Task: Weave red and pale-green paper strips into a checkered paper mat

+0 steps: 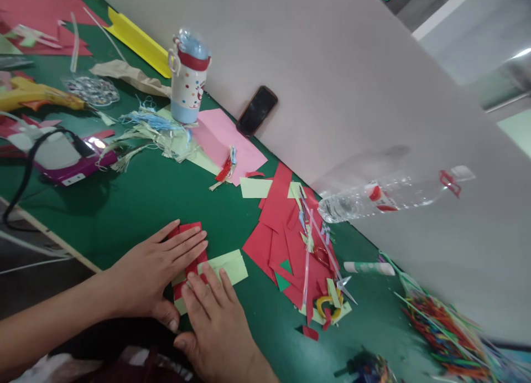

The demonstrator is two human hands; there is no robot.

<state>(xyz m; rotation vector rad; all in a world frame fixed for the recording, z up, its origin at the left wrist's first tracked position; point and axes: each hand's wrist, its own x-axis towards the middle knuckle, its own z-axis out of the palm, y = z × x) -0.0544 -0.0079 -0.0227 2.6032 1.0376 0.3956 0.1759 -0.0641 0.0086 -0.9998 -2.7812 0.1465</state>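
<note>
Both my hands lie palm down on a small stack of paper at the table's near edge. Flat across a folded red paper strip (192, 227) rests my left hand (151, 269), its fingers stretched out. My right hand (219, 322) presses on the lower part, fingers extended over the light green paper strip (234, 267), which sticks out to the right. The hands cover much of the stack, so how the red and green pieces join cannot be seen. Nothing is gripped in either hand.
Red paper sheets (276, 242) and scissors (332, 303) lie to the right. A clear plastic bottle (385, 197), glue stick (369, 268), phone (257, 110) and cup (191, 78) stand or lie near the wall. Left are a purple power strip (78, 164) and yellow glue gun (41, 95).
</note>
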